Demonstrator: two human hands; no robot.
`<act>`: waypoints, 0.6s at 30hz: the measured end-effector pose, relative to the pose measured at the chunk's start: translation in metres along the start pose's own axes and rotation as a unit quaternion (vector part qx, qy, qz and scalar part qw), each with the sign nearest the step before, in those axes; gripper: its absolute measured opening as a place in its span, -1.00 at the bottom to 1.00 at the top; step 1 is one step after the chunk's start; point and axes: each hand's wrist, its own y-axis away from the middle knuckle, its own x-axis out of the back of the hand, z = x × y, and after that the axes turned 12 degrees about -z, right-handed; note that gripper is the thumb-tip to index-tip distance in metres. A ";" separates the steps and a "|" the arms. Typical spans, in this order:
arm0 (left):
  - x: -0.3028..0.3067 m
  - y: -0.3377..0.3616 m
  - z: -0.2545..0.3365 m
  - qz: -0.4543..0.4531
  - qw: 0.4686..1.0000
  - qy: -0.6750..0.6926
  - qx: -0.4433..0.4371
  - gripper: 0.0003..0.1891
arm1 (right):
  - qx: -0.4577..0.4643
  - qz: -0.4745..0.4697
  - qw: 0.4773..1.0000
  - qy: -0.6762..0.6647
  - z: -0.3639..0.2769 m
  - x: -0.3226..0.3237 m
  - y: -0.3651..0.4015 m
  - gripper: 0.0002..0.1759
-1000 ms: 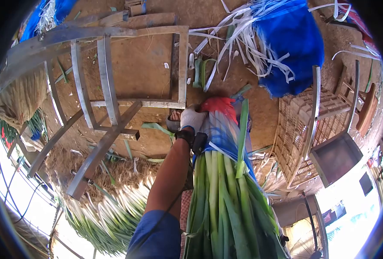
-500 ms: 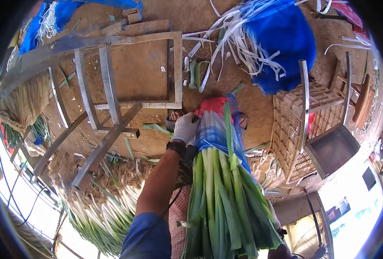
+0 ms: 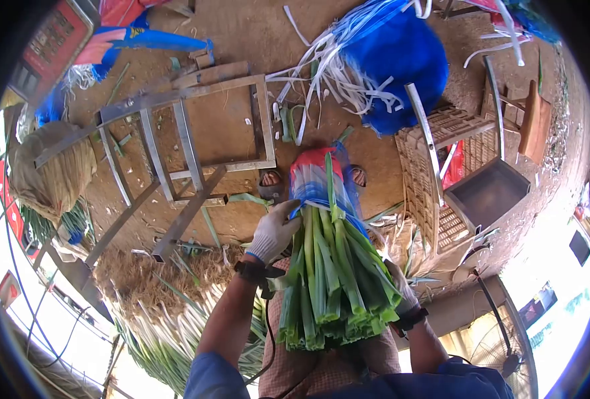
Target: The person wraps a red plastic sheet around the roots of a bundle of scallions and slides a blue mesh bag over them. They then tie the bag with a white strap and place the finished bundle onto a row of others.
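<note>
Head view showed the left hand point(image 3: 272, 238) had slid from the bag's point(image 3: 311, 174) red end to its mouth, so both hands flanked the leeks point(image 3: 335, 282) over the lap's point(image 3: 368, 362) front edge; I couldn't tell whether left or right hand point(image 3: 403, 287) gripped.

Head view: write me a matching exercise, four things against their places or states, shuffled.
1. thick bundle of green leeks
2. crumpled bright-blue sheet
3. brown slatted basket
4. grey metal frame

A. something red shows inside
B. in the left half
C. between the gloved left hand and right hand
D. white strips spread beside it

Pairs: 1-C, 2-D, 3-A, 4-B
</note>
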 end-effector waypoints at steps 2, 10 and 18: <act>0.005 -0.002 0.027 0.001 1.000 0.014 -0.013 -0.43 | 0.019 -0.014 0.999 0.022 0.021 0.003 -0.002 -0.49; -0.013 -0.049 0.106 -0.182 0.945 -0.270 -0.020 -0.19 | -0.048 -0.040 0.997 -0.037 0.013 0.007 -0.003 -0.37; -0.020 -0.060 0.098 -0.237 0.938 -0.251 -0.040 -0.44 | -0.031 -0.023 0.995 -0.087 0.034 0.002 -0.003 -0.31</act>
